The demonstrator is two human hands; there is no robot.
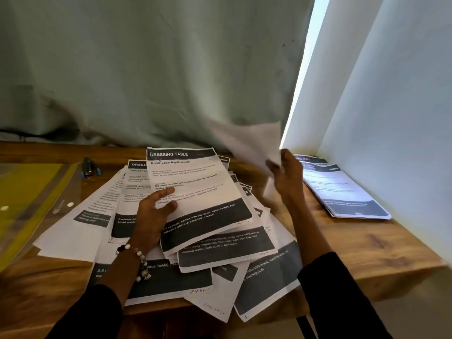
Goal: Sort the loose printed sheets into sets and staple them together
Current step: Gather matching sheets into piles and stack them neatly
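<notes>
A loose heap of printed sheets (215, 250) with dark bands is spread over the middle of the wooden table (367, 245). My left hand (152, 216) grips the left edge of the top sheet (195, 187), headed "Dressing Table, Bottle Label Replacement", thumb on its face. My right hand (287, 177) pinches a blurred white sheet (254, 145) raised above the heap's right side. A neat set of sheets (342, 192) lies at the right by the wall. A dark stapler with blue trim (89, 167) sits at the back left.
A yellow plastic folder (29, 204) covers the table's left part. A grey-green curtain (146, 69) hangs behind the table and a white wall (391, 106) closes the right side. Some sheets overhang the table's front edge.
</notes>
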